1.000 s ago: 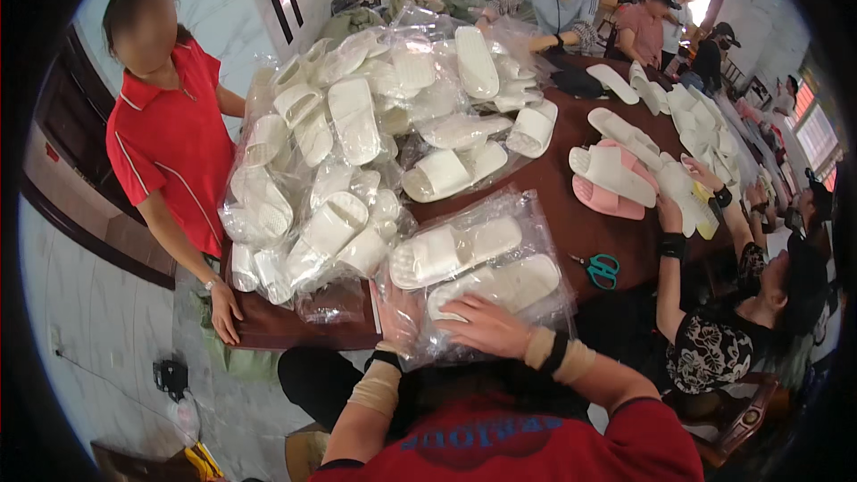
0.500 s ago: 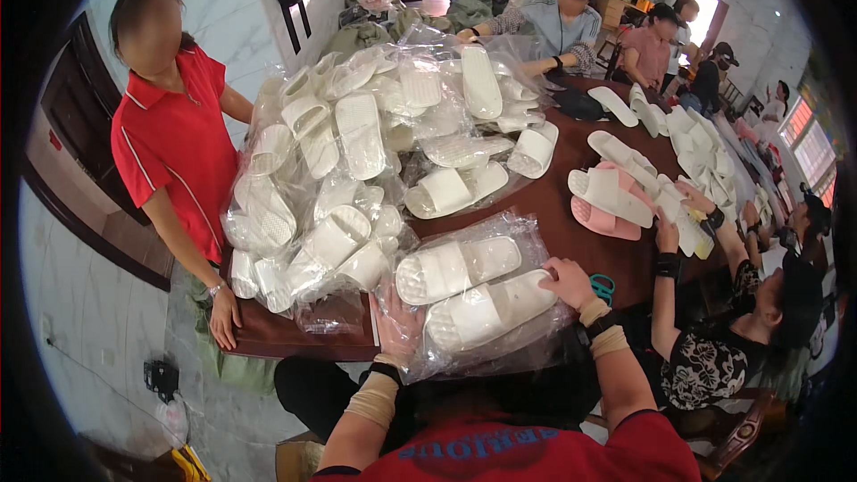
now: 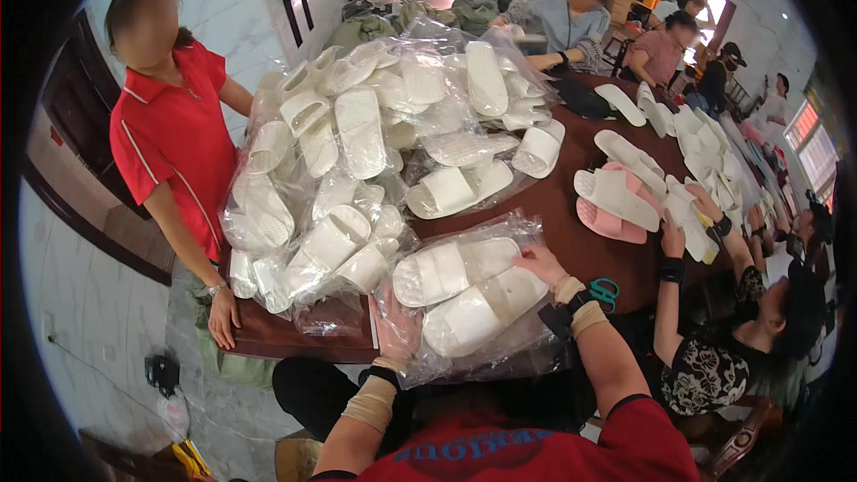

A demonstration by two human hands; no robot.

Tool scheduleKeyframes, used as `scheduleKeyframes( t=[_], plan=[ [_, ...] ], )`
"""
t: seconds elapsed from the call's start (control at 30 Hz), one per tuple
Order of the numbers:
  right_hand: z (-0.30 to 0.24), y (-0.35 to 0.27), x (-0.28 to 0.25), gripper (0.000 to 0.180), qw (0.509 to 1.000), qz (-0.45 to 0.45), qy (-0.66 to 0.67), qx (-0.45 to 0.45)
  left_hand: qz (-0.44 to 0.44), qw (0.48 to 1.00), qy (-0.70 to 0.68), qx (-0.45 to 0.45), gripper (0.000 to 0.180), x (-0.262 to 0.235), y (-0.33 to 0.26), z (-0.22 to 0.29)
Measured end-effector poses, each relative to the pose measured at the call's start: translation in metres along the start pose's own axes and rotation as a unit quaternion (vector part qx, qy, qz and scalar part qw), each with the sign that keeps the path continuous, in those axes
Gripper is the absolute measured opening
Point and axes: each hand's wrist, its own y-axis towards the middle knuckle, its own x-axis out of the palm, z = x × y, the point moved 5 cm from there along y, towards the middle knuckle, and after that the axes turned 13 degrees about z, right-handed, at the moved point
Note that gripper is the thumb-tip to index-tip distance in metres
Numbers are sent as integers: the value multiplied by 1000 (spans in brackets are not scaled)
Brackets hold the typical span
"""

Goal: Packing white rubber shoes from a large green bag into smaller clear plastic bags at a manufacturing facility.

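A pair of white slippers (image 3: 486, 308) lies side by side in a clear plastic bag (image 3: 509, 359) at the table's near edge. My left hand (image 3: 395, 323) grips the bag's left side by the slippers' heel ends, its fingers partly blurred by the film. On the opposite side, my right hand (image 3: 542, 266) has its fingers closed on the bag near the slippers' right ends. Both wrists carry beige wraps and dark bands.
A large heap of bagged white slippers (image 3: 357, 134) covers the table's left. Teal scissors (image 3: 604, 293) lie right of my hand. Unbagged white slippers (image 3: 616, 196) and a pink pair (image 3: 611, 221) lie farther right. A person in red (image 3: 174, 143) stands left; others work around the brown table (image 3: 536, 205).
My right hand has moved left and slightly away from me, from the nearer slipper's end toward the farther one. The bagged pair has shifted slightly left. My left hand stays at the bag's left side.
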Motion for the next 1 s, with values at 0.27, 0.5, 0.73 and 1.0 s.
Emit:
scheduleKeyframes(
  t=[0.27,0.5,0.73,1.0],
  plan=[
    [5,-9,15,31,997,-53,47,5,-46,999,-12,6,62,22,-7,-9],
    [21,-29,-3,35,1000,23,3,10,6,981,-193,2,53,-5,4,-21],
    [13,-30,-1,36,996,56,-47,-44,89,925,-343,-138,22,-69,-13,-66],
    [3,-26,-21,37,994,79,28,-68,101,934,-320,-122,46,-60,-9,-25]
  ],
)
